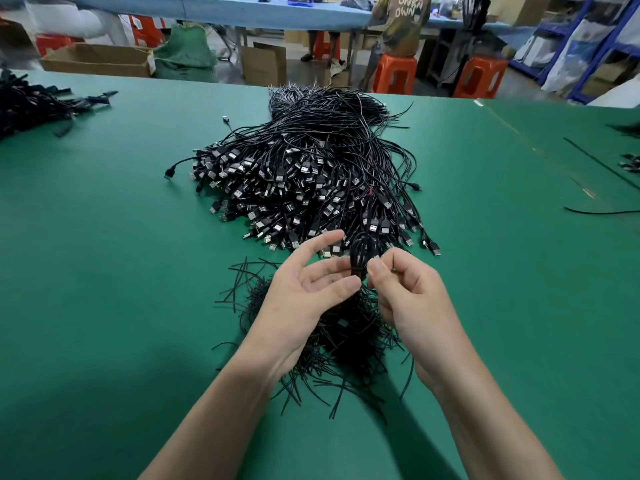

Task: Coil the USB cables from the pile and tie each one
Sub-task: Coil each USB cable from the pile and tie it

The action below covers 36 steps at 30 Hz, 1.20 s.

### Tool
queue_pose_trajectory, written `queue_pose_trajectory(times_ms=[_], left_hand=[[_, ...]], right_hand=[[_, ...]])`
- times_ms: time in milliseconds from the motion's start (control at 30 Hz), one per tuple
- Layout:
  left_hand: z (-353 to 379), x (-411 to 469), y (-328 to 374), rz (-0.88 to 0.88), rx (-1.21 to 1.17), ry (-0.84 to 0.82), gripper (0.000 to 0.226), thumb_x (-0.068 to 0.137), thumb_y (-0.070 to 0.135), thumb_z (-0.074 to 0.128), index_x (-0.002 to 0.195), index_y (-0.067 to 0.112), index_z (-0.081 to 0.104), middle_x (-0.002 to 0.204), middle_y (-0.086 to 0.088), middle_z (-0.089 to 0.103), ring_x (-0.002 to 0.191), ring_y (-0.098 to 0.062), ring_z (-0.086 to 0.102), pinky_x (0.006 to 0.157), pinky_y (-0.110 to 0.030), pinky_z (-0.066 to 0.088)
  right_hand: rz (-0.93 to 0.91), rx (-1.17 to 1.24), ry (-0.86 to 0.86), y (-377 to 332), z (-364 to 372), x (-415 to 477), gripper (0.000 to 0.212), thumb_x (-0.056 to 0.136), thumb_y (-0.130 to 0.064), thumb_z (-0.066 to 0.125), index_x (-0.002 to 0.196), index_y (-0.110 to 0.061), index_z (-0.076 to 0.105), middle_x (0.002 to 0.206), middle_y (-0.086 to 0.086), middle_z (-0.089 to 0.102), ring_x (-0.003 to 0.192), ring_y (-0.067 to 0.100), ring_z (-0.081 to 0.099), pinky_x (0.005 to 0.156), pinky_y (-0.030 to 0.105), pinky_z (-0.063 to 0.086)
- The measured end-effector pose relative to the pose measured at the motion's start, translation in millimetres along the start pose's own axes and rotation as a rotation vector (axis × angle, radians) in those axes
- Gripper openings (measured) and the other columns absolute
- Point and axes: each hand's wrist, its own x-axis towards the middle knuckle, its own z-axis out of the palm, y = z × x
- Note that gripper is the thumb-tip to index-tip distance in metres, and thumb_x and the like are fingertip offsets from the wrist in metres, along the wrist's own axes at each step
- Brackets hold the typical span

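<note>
A big pile of black USB cables (311, 168) lies in the middle of the green table (104, 237), plugs facing me. Just in front of it sits a heap of short black twist ties (332, 344), partly under my wrists. Between my hands is one small coiled black cable (360, 252). My right hand (405, 289) pinches the coil's tied waist with thumb and forefinger. My left hand (304, 289) is palm up with fingers spread, and its thumb tip and a fingertip touch the coil from the left.
Finished black bundles (31, 102) lie at the table's far left. Loose cables (602, 168) stray along the right side. Beyond the table are cardboard boxes (97, 58), orange stools (394, 72), a blue table and a seated person (401, 26).
</note>
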Motion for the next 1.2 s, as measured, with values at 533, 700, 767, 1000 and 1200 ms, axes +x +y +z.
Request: queue_pose_trajectory(times_ms=[533, 700, 767, 1000, 1200], left_hand=[[2.0, 21.7, 22.1, 0.677, 0.849, -0.216, 0.034, 0.088, -0.002, 0.070, 0.099, 0.029, 0.079, 0.105, 0.015, 0.070, 0.116, -0.022, 0.059, 0.102, -0.030, 0.042], [6.2, 32.1, 13.6, 0.518, 0.744, -0.179, 0.043, 0.084, -0.007, 0.071, 0.096, 0.033, 0.080, 0.108, 0.014, 0.064, 0.117, -0.023, 0.058, 0.101, -0.030, 0.048], [9.4, 37.5, 10.3, 0.494, 0.762, -0.196, 0.045, 0.084, -0.007, 0.069, 0.096, 0.035, 0.080, 0.108, 0.013, 0.062, 0.117, -0.022, 0.059, 0.102, -0.035, 0.049], [7.3, 66.8, 13.9, 0.456, 0.873, -0.238, 0.036, 0.099, -0.004, 0.056, 0.112, 0.021, 0.079, 0.119, 0.012, 0.074, 0.121, -0.004, 0.063, 0.107, -0.026, 0.048], [-32.3, 128.6, 28.8, 0.306, 1.242, 0.347, 0.031, 0.099, 0.012, 0.059, 0.127, 0.023, 0.069, 0.127, 0.002, 0.062, 0.123, -0.016, 0.053, 0.111, -0.038, 0.041]], right_hand=[[0.482, 0.825, -0.101, -3.4, -3.7, 1.1, 0.020, 0.093, -0.024, 0.062, 0.074, -0.022, 0.054, 0.051, -0.009, 0.022, 0.036, 0.005, 0.022, 0.041, 0.022, 0.011], [0.272, 0.416, 0.009, -5.1, -2.2, 3.2, 0.024, 0.104, -0.039, 0.052, 0.093, -0.020, 0.063, 0.070, -0.003, 0.055, 0.056, 0.011, 0.050, 0.052, 0.027, 0.035], [0.276, 0.399, 0.020, -3.4, -9.1, 7.6, 0.026, 0.105, -0.035, 0.051, 0.106, -0.012, 0.063, 0.084, 0.000, 0.067, 0.063, 0.013, 0.059, 0.054, 0.027, 0.044], [0.306, 0.309, 0.162, 24.7, -42.9, 34.0, 0.009, 0.096, -0.010, 0.065, 0.104, -0.015, 0.065, 0.090, 0.007, 0.068, 0.070, 0.014, 0.063, 0.052, 0.027, 0.052], [0.148, -0.595, 0.392, 54.1, -88.8, 49.9, 0.007, 0.092, -0.018, 0.066, 0.094, -0.024, 0.063, 0.086, -0.005, 0.070, 0.074, 0.018, 0.064, 0.068, 0.034, 0.049]])
